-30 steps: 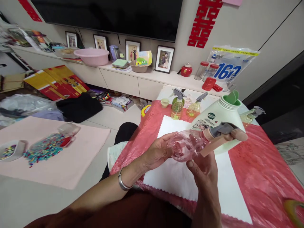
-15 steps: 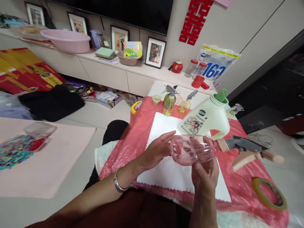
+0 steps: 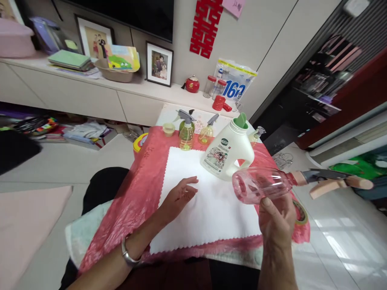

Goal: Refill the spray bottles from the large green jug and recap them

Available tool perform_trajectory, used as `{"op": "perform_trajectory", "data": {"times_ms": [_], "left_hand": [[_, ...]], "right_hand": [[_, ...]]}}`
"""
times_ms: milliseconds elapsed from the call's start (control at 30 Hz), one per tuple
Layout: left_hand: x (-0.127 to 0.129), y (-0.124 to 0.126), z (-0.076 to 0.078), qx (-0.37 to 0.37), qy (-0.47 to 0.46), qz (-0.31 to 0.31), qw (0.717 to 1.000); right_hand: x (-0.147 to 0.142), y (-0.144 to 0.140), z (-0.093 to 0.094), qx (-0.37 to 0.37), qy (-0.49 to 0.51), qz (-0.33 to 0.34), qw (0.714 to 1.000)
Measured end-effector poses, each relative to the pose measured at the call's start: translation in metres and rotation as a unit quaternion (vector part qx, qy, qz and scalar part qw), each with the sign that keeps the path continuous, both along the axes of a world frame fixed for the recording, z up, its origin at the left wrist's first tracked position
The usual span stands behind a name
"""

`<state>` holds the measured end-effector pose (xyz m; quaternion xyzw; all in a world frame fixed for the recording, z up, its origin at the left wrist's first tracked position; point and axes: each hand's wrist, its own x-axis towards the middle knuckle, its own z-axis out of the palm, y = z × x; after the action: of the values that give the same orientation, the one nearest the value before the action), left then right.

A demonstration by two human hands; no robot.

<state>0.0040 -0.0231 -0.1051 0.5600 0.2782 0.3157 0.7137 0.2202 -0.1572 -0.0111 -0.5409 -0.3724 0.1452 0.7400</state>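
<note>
My right hand (image 3: 276,223) holds a clear pink spray bottle (image 3: 260,184) lying sideways, its grey and peach trigger head (image 3: 328,181) pointing right past the table's edge. My left hand (image 3: 178,197) is free, fingers spread, resting on a white cloth (image 3: 208,209) that covers a red plastic sheet (image 3: 136,189) on a small table. A white detergent jug (image 3: 228,151) with a green spout stands on the cloth just left of the pink bottle.
Two yellow-green spray bottles (image 3: 186,135) and a small cup (image 3: 168,129) stand at the table's far edge. A tape roll (image 3: 299,211) lies by the right edge. A low cabinet (image 3: 90,96) with photo frames, jars and a bag runs along the wall.
My left hand let go of the pink bottle and dropped onto the white cloth. My right hand carried the bottle to the right. The view swung right.
</note>
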Motion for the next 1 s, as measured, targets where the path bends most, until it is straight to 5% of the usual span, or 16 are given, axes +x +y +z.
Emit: {"op": "perform_trajectory", "data": {"times_ms": [200,367,833,1000], "left_hand": [[0.005,-0.004,-0.016,0.152,0.073,0.055,0.984],[0.007,-0.011,-0.03,0.205,0.098,0.076,0.971],[0.002,-0.012,-0.04,0.317,0.12,0.073,0.938],[0.003,-0.012,-0.037,0.405,0.107,0.12,0.9]], "right_hand": [[0.068,-0.004,0.011,-0.061,-0.097,-0.144,0.983],[0.123,0.015,0.005,-0.127,-0.164,-0.227,0.952],[0.213,0.089,-0.064,-0.217,-0.121,-0.22,0.943],[0.224,0.109,-0.077,-0.244,-0.104,-0.221,0.939]]}}
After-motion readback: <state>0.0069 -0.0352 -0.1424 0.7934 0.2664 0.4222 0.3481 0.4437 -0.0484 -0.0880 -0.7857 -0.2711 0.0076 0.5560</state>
